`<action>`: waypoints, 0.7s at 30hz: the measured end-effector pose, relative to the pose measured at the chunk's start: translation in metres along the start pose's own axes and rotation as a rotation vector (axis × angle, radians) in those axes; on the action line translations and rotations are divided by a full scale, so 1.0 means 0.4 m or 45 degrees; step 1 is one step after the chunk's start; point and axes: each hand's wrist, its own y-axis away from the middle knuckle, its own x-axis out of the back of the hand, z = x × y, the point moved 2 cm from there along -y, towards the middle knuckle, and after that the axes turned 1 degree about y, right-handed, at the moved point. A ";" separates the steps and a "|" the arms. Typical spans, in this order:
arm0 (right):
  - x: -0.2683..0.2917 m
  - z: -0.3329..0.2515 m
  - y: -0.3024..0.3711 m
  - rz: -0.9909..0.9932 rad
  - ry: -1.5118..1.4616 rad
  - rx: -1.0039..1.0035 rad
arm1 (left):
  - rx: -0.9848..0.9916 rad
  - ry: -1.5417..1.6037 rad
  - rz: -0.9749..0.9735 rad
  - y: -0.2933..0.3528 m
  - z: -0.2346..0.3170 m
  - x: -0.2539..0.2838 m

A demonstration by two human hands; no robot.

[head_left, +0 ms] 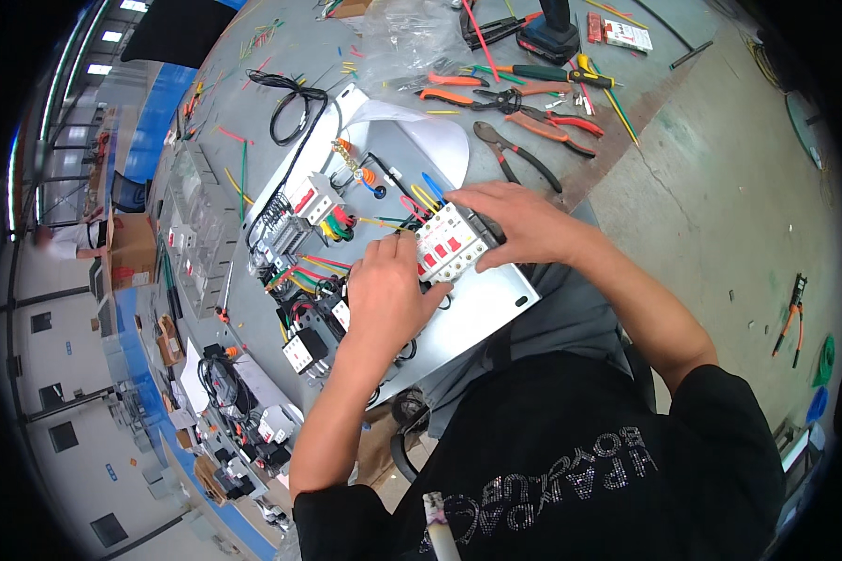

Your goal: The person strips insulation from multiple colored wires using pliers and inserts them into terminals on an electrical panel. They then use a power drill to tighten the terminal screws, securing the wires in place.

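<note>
A row of white circuit breakers (447, 251) with red toggles stands at the near side of a white metal mounting plate (477, 323). My left hand (388, 290) closes on its left end, thumb along the near side. At the right end, my right hand (510, 224) grips it with the fingers over the far side and the thumb in front. Blue, yellow and red wires (428, 194) rise from behind the breakers. Left of my left hand are black contactors (320, 323) with coloured wires. Farther back on the plate sits another breaker with a red toggle (314, 198).
Pliers and cutters (519, 150) lie on the grey table beyond my right hand, near a cordless drill (549, 37) and a clear plastic bag (412, 42). A black cable coil (295, 107) lies at the plate's far corner. A grey slotted trunking frame (196, 234) stands left.
</note>
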 end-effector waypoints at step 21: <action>0.019 0.011 -0.026 -0.111 0.024 -0.060 | 0.021 0.313 0.026 -0.010 -0.021 -0.018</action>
